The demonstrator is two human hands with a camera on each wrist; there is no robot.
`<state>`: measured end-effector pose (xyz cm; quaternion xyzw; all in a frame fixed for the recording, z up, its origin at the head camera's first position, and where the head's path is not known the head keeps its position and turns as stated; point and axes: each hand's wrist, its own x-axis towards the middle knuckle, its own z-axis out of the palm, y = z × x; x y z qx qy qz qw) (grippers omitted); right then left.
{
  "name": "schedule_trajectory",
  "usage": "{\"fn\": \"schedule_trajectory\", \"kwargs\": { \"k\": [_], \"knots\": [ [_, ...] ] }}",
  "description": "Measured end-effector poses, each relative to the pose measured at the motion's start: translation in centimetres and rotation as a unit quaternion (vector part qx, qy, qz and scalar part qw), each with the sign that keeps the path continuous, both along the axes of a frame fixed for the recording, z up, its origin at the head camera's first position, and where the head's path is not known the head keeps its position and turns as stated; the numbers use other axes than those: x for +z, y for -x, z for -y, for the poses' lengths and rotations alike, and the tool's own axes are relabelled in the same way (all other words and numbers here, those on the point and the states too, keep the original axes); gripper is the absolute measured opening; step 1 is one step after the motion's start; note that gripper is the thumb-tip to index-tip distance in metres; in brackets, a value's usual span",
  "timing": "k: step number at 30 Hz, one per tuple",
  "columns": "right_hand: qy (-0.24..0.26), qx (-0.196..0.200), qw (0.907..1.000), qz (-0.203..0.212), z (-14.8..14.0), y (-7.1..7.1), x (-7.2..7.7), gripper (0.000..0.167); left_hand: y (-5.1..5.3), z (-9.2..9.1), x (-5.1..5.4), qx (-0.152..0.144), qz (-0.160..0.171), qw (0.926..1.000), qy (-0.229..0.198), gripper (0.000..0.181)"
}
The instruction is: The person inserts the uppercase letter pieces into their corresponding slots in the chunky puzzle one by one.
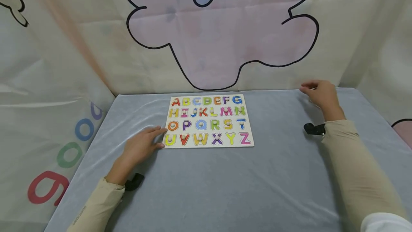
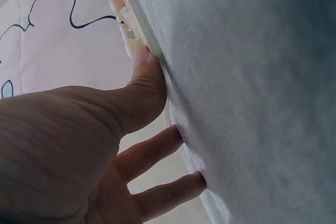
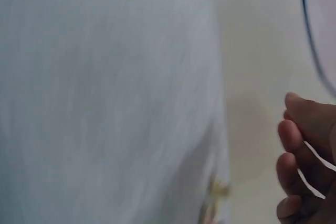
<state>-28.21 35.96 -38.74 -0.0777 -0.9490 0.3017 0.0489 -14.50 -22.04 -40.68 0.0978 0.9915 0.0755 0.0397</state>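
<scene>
A white alphabet puzzle board (image 1: pixel 206 148) lies flat on the cloth, bearing coloured letters A to Z in rows. Small round knobs show on most letters; on the Y (image 1: pixel 230 138) and Z (image 1: pixel 245 139) I can make out none. My left hand (image 1: pixel 140 146) touches the board's left edge, thumb at the near corner and index finger beside the O row. Up close in the left wrist view, the thumb (image 2: pixel 147 80) meets the board's edge. Well right of the board, near the table's back edge, my right hand (image 1: pixel 322 96) hovers with loosely curled fingers (image 3: pixel 291 169) and nothing visible in them.
Grey-blue cloth (image 1: pixel 206 189) covers the table. A pale curtain (image 1: pixel 270 78) with a cartoon outline hangs right behind it; another stands at the left. Each wrist carries a black camera mount (image 1: pixel 313 129). A blurred yellowish thing (image 3: pixel 215 195) shows low in the right wrist view.
</scene>
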Motion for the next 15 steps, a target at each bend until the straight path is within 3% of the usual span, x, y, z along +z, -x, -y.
{"fn": "schedule_trajectory", "kwargs": {
  "k": [3, 7, 15],
  "knots": [
    [0.000, -0.032, 0.9995, 0.006, -2.8, 0.0, -1.2, 0.052, 0.1, -0.2, -0.1, -0.002, 0.002, 1.0000, 0.000, 0.061],
    [-0.013, -0.023, 0.9996, 0.013, -4.8, 0.0, -2.2, 0.049, 0.2, -0.2, -0.2, -0.002, -0.006, 1.0000, 0.000, 0.061],
    [-0.043, -0.015, 0.9987, 0.023, -5.8, -0.3, -2.3, 0.053, 0.0, 0.0, -0.2, 0.000, -0.011, 0.9999, -0.001, 0.060]
  ]
}}
